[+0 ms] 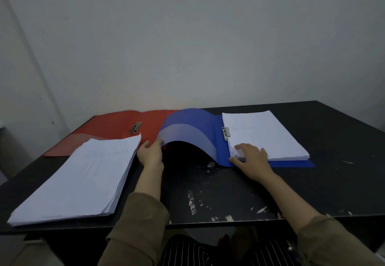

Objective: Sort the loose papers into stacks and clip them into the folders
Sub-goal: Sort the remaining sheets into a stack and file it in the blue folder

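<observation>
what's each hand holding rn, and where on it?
Left hand grips the blue folder's front cover at its free edge, bowing it upward. Right hand holds nothing; its fingers press the near-left corner of the paper stack.

The room is dim and flat-lit, colours muted with a bluish cast. The pale wall [187,36] is brightest near its middle and greys toward the corners. Beneath the lifted blue folder cover [187,128] lies deep shadow. The worktop [333,140] edges bow with wide-angle distortion; detail is soft throughout.
</observation>
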